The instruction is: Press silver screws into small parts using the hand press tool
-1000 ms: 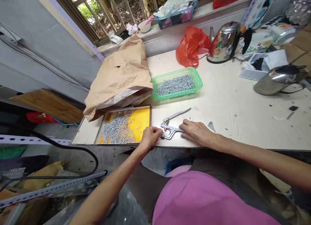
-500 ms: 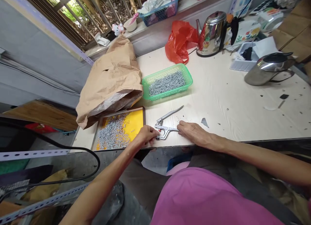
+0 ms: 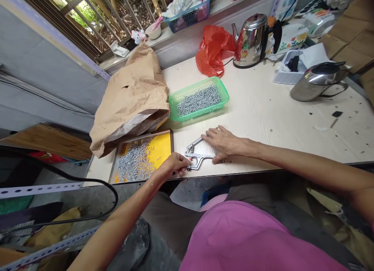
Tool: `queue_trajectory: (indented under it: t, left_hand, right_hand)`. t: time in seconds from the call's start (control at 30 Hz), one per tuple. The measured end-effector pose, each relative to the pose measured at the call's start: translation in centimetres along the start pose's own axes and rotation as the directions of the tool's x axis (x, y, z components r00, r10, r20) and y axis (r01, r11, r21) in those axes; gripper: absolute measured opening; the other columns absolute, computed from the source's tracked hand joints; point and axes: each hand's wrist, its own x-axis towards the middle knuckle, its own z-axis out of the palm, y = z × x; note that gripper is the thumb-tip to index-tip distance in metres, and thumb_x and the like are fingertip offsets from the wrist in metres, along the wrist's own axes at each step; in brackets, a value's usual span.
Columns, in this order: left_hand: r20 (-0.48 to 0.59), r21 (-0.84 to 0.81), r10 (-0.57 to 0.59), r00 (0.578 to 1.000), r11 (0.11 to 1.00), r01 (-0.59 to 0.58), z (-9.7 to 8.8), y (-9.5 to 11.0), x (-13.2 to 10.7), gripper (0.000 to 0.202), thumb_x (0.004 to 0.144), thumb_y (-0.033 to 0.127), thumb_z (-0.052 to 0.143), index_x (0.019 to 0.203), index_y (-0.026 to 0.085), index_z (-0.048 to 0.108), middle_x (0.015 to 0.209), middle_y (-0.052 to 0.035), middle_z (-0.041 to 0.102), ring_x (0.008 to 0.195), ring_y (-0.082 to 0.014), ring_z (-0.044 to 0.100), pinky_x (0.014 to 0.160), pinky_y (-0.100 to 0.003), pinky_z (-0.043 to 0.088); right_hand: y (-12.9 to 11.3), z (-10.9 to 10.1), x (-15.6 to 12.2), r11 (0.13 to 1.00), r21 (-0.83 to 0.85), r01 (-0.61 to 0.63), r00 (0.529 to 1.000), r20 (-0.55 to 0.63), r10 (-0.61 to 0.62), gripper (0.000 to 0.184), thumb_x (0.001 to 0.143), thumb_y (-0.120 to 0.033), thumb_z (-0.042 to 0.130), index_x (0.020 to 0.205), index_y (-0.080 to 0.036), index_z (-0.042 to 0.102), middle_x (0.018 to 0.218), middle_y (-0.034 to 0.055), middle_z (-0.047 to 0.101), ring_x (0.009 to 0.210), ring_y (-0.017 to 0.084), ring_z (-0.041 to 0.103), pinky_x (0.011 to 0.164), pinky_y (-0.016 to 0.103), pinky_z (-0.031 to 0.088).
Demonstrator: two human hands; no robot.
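Though bunched before — right hand (image 3: 224, 143) wide

Window (image 3: 111, 17): 11 o'clock; daylight source, upper corner overexposed to white.
Table (image 3: 257, 111): bright, diffuse illumination; shadows soft.
Kettle (image 3: 247, 45): 1 o'clock; specular highlights on polished body.
Small metal parts (image 3: 136, 160): 8 o'clock; fine glints, individual pieces partly merged.
Floor (image 3: 187, 197): 6 o'clock; dim, in shade below table level.
Shelf rail (image 3: 41, 189): 8 o'clock; soft detail.
Frame margins: wide-angle stretch, evident toward 4 and 8 o'clock.
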Motion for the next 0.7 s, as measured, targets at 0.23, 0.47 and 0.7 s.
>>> queue_trajectory:
  t: [0.23,0.47,0.7]
  left_hand:
    - [0.027,-0.024,-0.017,0.999,1.0,0.018,0.0,0.0,0.1,0.032,0.067,0.043,0.074,0.059,0.014,0.063,0.044,0.0039,0.051,0.036,-0.0067,0.044,0.04,-0.02,0.025]
    - [0.0,0.009,0.003,1.0,1.0,-0.003,0.3,-0.4,-0.1,0.039,0.069,0.048,0.072,0.055,0.015,0.058,0.043,0.003,0.051,0.037,-0.0074,0.045,0.042,-0.02,0.031]
    - [-0.053,0.171,0.024,0.998,0.985,-0.014,0.7,0.8,-1.2,0.038,0.081,0.039,0.061,0.051,0.017,0.055,0.043,0.0025,0.049,0.041,-0.0094,0.047,0.05,-0.023,0.036]
  right_hand:
    - [-0.5,-0.4,-0.3,1.0,0.01,0.005,1.0,-0.003,-0.005,0.081,0.065,-0.05,0.078,0.131,-0.013,0.05,0.114,0.0173,0.06,0.104,0.032,0.052,0.089,0.043,0.034]
    - [-0.8,-0.4,-0.7,0.999,0.042,-0.016,1.0,0.023,0.015,0.069,0.072,-0.043,0.074,0.132,-0.017,0.05,0.114,0.0143,0.06,0.104,0.031,0.05,0.085,0.04,0.032]
    - [-1.0,-0.8,-1.1,0.998,0.066,-0.015,0.999,0.034,0.013,0.057,0.075,-0.039,0.072,0.124,-0.015,0.053,0.113,0.0139,0.06,0.104,0.031,0.05,0.085,0.04,0.033]
